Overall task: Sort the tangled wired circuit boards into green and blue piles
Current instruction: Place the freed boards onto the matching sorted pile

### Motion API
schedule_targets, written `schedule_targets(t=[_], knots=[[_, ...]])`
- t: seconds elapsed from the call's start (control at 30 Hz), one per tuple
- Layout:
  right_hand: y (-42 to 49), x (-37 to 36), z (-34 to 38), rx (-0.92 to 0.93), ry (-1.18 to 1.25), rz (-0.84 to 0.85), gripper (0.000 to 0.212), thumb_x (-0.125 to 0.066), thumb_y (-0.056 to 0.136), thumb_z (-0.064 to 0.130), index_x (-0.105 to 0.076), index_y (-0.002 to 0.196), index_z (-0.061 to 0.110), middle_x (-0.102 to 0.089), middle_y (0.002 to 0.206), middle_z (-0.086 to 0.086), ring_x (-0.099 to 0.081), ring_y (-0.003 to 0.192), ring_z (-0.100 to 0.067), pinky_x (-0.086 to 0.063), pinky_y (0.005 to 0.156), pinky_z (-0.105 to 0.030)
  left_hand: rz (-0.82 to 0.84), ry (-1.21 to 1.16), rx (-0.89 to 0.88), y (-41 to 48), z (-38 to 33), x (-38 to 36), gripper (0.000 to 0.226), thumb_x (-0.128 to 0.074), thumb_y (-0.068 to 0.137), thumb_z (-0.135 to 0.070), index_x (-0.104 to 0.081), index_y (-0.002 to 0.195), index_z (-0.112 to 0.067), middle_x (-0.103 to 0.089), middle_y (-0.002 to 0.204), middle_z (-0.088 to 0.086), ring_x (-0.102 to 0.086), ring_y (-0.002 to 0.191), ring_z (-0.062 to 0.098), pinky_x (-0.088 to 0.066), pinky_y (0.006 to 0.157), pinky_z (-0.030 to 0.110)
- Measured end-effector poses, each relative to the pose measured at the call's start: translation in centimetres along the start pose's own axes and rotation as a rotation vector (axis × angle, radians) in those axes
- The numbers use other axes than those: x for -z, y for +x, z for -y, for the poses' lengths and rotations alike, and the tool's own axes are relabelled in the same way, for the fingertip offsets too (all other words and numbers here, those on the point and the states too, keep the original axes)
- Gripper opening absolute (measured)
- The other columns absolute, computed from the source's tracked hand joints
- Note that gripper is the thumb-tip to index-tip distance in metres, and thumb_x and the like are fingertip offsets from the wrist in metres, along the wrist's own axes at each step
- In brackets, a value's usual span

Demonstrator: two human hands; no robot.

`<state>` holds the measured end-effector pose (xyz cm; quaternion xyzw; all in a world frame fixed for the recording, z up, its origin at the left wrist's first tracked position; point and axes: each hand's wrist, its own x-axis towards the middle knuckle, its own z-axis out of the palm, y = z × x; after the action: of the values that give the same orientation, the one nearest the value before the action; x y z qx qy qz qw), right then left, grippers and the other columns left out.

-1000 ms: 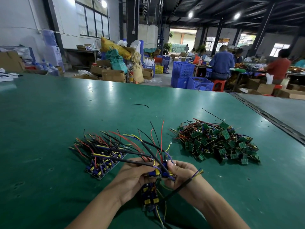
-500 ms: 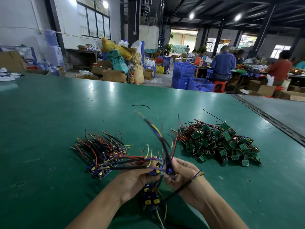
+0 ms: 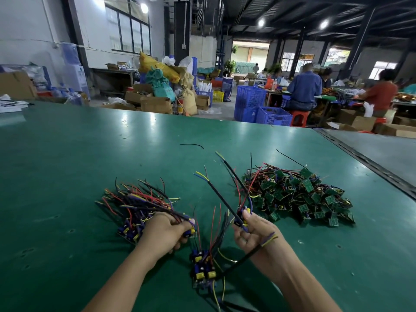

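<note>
Half a second ago the two hands met over one knot of blue boards; now they have drawn apart, with the knot split between them. The left hand [image 3: 166, 233] has moved left to the near edge of the blue pile [image 3: 135, 206]. Its fingers are curled round a blue board [image 3: 191, 229] whose dark and red wires run back across the pile. The right hand [image 3: 254, 230] has stayed near the middle, thumb and fingers pinching a second board [image 3: 242, 216]. That board's black leads stand up and away, tips bared in yellow and blue, where earlier they were blurred in mid-swing. A black cable [image 3: 245, 258] lies across the right wrist. Between the forearms a cluster [image 3: 202, 269] of blue boards with yellow parts lies on the green table [image 3: 67, 165], as before. The green pile [image 3: 301, 197] sits to the right, just beyond the right hand, unchanged. A loose wire [image 3: 191, 145] lies farther out. The left hand hides most of its board, and whether that board's wires are tangled with the pile's cannot be told. The cluster's lower wires run off the bottom edge.
</note>
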<state>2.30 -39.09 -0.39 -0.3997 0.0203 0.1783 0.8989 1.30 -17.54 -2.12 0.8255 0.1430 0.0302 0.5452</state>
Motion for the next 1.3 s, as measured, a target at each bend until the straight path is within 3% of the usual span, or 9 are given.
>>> schedule_targets(t=[0.1, 0.2, 0.37, 0.53, 0.67, 0.8, 1.0, 1.13, 1.3], knots=[[0.1, 0.2, -0.2, -0.016, 0.030, 0.030, 0.014, -0.074, 0.068, 0.010, -0.072, 0.081, 0.006, -0.065, 0.077, -0.008, -0.061, 0.060, -0.013, -0.051, 0.052, -0.019, -0.163, 0.445, -0.036, -0.1, -0.2, 0.3, 0.062, -0.071, 0.076, -0.058, -0.048, 0.043, -0.010, -0.052, 0.039, -0.002, -0.048, 0.040, 0.019, -0.029, 0.040, 0.025], [0.2, 0.2, -0.4, -0.023, 0.047, 0.031, 0.017, -0.078, 0.063, 0.010, -0.075, 0.080, 0.009, -0.067, 0.078, -0.007, -0.062, 0.062, -0.012, -0.052, 0.054, -0.020, -0.332, 0.580, -0.027, -0.5, -0.6, 0.2, 0.066, -0.073, 0.065, -0.067, -0.047, 0.047, -0.009, -0.053, 0.048, -0.002, -0.052, 0.052, 0.021, -0.032, 0.048, 0.025], [0.2, 0.1, -0.9, -0.015, 0.001, 0.021, 0.015, -0.078, 0.067, 0.013, -0.074, 0.082, 0.014, -0.067, 0.080, -0.006, -0.062, 0.065, -0.014, -0.054, 0.057, -0.023, -0.371, 0.292, -0.283, -1.2, -0.8, -0.2, 0.053, -0.072, 0.078, -0.028, -0.034, 0.043, -0.016, -0.034, 0.038, -0.007, -0.033, 0.039, 0.011, -0.026, 0.045, 0.025], [-0.2, -0.4, -1.2, 0.060, -0.160, 0.014, 0.016, -0.076, 0.070, 0.016, -0.071, 0.085, 0.016, -0.069, 0.079, -0.005, -0.063, 0.061, -0.012, -0.051, 0.054, -0.020, -0.183, 0.016, -0.607, -2.9, -1.6, -1.8, 0.043, -0.061, 0.084, -0.038, -0.040, 0.050, -0.022, -0.037, 0.044, -0.009, -0.035, 0.044, 0.007, -0.026, 0.046, 0.017], [-0.1, -0.8, -2.1, 0.174, -0.232, 0.026, 0.022, -0.084, 0.067, 0.008, -0.070, 0.080, 0.019, -0.065, 0.080, -0.008, -0.063, 0.066, -0.018, -0.054, 0.058, -0.024, -0.052, -0.062, -0.567, -3.8, -2.1, -3.3, 0.015, -0.064, 0.078, -0.040, -0.063, 0.078, -0.024, -0.064, 0.070, -0.013, -0.058, 0.063, 0.003, -0.042, 0.061, 0.014], [0.2, -1.0, -2.5, 0.352, -0.504, -0.033, 0.013, -0.078, 0.067, 0.018, -0.069, 0.070, 0.027, -0.062, 0.070, -0.004, -0.061, 0.064, -0.014, -0.053, 0.061, -0.026, -0.020, -0.150, -0.553, -4.1, -2.2, -3.4, 0.034, -0.067, 0.069, -0.047, -0.065, 0.099, -0.031, -0.064, 0.100, -0.021, -0.063, 0.086, 0.005, -0.043, 0.074, 0.008], [0.4, -0.8, -2.6, 0.297, -0.471, -0.055, 0.026, -0.061, 0.091, 0.000, -0.073, 0.075, 0.017, -0.070, 0.076, -0.008, -0.067, 0.067, -0.015, -0.055, 0.058, -0.024, -0.044, -0.214, -0.545, -3.6, -2.3, -3.3, 0.012, -0.073, 0.074, -0.025, -0.071, 0.086, -0.026, -0.064, 0.098, -0.017, -0.062, 0.093, 0.006, -0.046, 0.081, 0.017], [0.5, -0.9, -2.2, 0.298, -0.395, -0.122, 0.014, -0.058, 0.092, -0.001, -0.069, 0.084, 0.005, -0.071, 0.080, -0.014, -0.069, 0.066, -0.019, -0.056, 0.056, -0.024, 0.127, -0.379, -0.478, -3.4, -2.2, -3.1, 0.006, -0.068, 0.078, -0.009, -0.066, 0.083, -0.010, -0.065, 0.104, -0.011, -0.062, 0.104, 0.015, -0.050, 0.086, 0.024], [0.2, -0.4, -1.6, 0.299, -0.302, -0.122, 0.004, -0.061, 0.090, -0.001, -0.064, 0.089, -0.003, -0.073, 0.086, -0.016, -0.071, 0.074, -0.022, -0.057, 0.060, -0.024, 0.265, -0.433, -0.456, -4.0, -2.5, -2.5, 0.028, -0.046, 0.072, -0.013, -0.070, 0.058, -0.008, -0.066, 0.113, -0.003, -0.054, 0.119, 0.012, -0.039, 0.102, 0.037]])
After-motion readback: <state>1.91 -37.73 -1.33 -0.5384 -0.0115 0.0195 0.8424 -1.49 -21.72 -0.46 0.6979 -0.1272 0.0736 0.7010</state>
